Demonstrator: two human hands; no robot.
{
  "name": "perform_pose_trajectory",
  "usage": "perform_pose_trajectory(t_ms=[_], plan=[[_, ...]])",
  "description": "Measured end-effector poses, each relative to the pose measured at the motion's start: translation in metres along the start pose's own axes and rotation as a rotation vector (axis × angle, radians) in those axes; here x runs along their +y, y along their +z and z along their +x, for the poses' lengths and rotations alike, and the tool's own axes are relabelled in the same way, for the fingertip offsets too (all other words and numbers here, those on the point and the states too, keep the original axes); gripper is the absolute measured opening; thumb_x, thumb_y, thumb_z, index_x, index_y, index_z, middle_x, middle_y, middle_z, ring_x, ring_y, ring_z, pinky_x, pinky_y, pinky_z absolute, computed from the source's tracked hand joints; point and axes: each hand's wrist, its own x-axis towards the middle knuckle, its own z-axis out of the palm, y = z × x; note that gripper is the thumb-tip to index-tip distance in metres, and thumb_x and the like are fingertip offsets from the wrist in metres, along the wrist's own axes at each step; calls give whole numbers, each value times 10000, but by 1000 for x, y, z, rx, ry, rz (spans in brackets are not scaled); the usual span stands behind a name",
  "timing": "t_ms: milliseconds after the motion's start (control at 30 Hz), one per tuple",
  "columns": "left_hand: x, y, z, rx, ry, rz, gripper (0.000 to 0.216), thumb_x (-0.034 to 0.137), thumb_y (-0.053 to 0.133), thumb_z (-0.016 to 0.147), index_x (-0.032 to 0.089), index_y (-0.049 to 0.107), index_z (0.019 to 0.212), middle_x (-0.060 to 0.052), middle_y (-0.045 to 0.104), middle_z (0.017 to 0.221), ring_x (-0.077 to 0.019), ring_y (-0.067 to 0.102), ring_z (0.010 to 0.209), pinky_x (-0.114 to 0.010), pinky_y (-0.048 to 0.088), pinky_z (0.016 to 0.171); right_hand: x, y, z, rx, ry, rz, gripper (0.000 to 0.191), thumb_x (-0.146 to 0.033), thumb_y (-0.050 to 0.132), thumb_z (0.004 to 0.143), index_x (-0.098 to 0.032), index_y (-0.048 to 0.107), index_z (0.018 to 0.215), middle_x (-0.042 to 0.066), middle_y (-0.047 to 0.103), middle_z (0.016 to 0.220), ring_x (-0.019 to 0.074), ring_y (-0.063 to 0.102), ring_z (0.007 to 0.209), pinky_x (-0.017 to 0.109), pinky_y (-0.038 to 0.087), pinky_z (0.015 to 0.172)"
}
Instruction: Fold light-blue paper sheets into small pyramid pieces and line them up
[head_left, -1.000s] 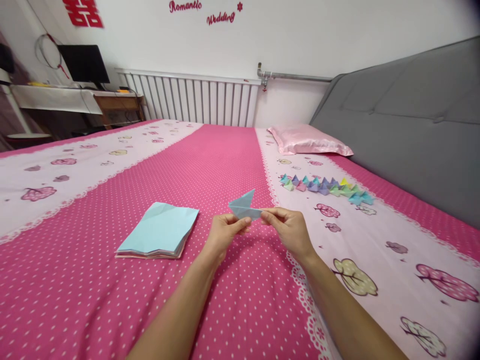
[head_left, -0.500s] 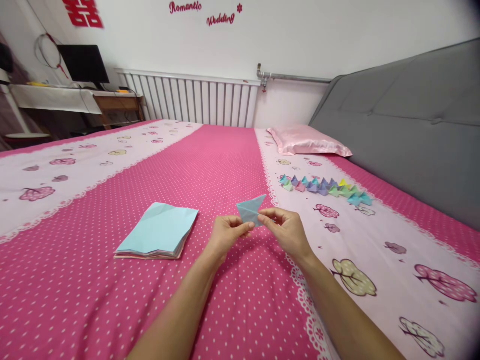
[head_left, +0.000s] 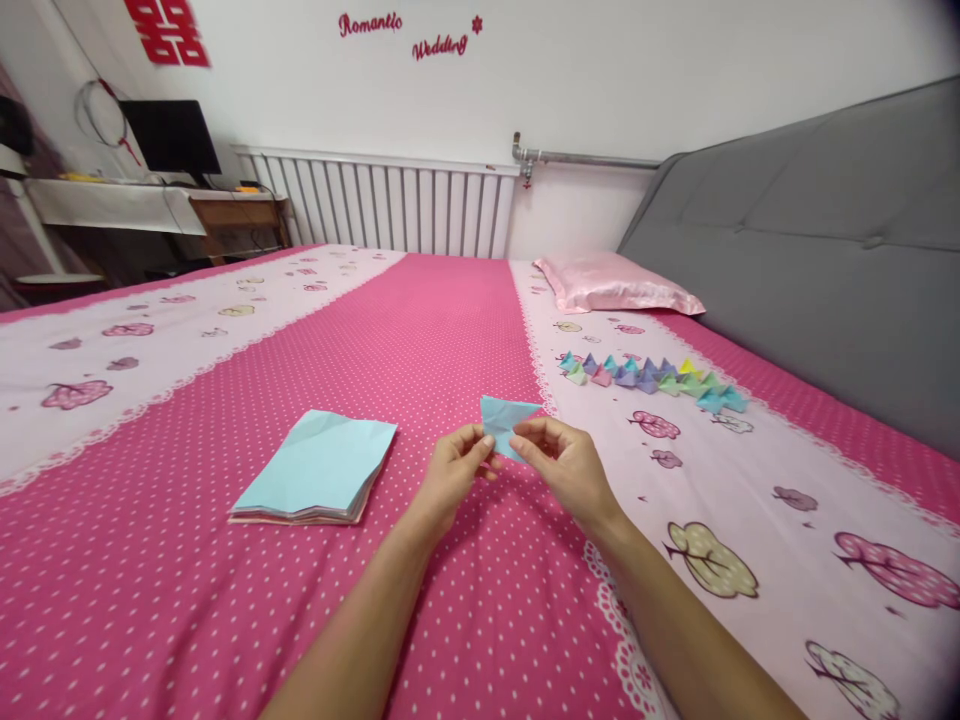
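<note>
A light-blue piece of folded paper is held up between my two hands, just above the bed. My left hand pinches its lower left side between thumb and fingers. On the right side, my right hand grips it the same way, its fingertips partly behind the paper. To the left lies a stack of square paper sheets, light blue on top with other colours at the edges. Several small folded paper pieces in blue, purple, green, pink and yellow stand in rows to the right.
The bed has a pink dotted sheet with pale tree-print bands. A pink pillow lies at the back right beside a grey headboard. Behind the bed are a white radiator and a desk with a monitor.
The folded paper has been turned: its pointed, spread shape now looks flatter, with a nearly level top edge. Both hands still hold it, shifted only slightly.
</note>
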Motion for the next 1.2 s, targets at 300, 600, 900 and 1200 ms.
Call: perform_pose_trajectory(t_ms=[300, 600, 900, 1200], plan=[[0, 1, 0, -28, -17, 78, 249, 374, 646, 695, 132, 654, 753, -23, 588, 626, -98, 516, 556, -231, 408, 572, -14, 2, -6, 183, -166, -198, 182, -330, 666, 700, -185, 632, 806, 10, 622, 692, 137, 534, 622, 281, 440, 619], [-1, 5, -5, -172, -36, 59, 289, 386, 680, 678, 113, 706, 768, -64, 656, 631, -93, 527, 528, -221, 390, 554, -6, 7, -8, 216, -160, -95, 232, -296, 619, 760, -204, 690, 961, 49, 698, 944, 184, 637, 820, 318, 508, 741], [3, 9, -7, -179, -70, -104, 285, 321, 694, 680, 121, 709, 883, -94, 700, 788, -132, 626, 684, -242, 462, 696, -2, 4, -8, 90, -327, -189, 295, -168, 530, 817, -275, 659, 1059, 13, 654, 1106, 168, 595, 1030, 330, 456, 934], [7, 10, -8, -138, -20, -160, 199, 295, 701, 669, 131, 715, 782, -55, 679, 689, -100, 593, 615, -205, 452, 640, -9, 4, -8, 35, -339, -350, 277, -252, 555, 814, -219, 661, 1067, 72, 633, 1145, 194, 586, 1055, 347, 453, 938]])
